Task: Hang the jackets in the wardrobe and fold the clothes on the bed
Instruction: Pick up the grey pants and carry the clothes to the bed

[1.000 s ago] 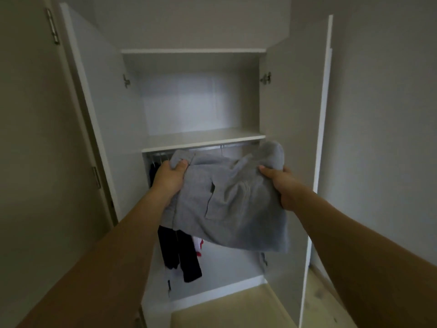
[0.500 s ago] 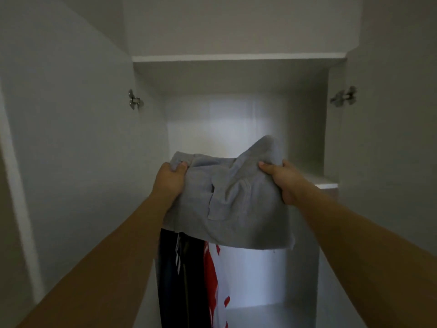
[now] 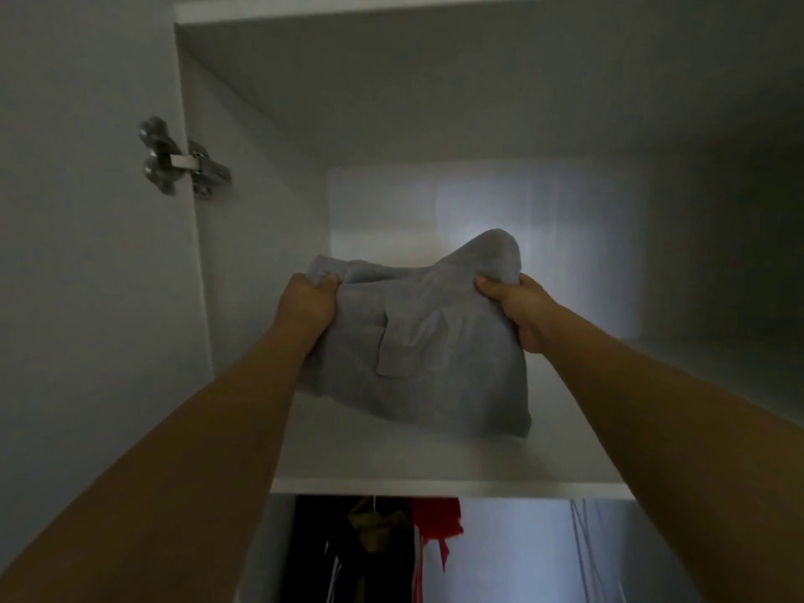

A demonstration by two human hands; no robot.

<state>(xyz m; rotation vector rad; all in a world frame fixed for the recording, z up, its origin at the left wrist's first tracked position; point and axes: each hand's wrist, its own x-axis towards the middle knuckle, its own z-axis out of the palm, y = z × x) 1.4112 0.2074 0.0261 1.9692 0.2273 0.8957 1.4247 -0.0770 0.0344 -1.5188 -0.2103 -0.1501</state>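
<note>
A folded grey garment with a patch pocket hangs between my two hands, inside the upper compartment of the white wardrobe. My left hand grips its top left corner. My right hand grips its top right edge, where the cloth bunches up. The garment's lower edge is on or just above the white shelf; I cannot tell if it touches.
Below the shelf hang a dark jacket, a wooden hanger and a red and white garment. The open left door carries a metal hinge. The compartment's top panel is overhead.
I have moved closer and raised the grey garment, from in front of the shelf edge into the upper compartment over the shelf. Both hands keep the same grip.
</note>
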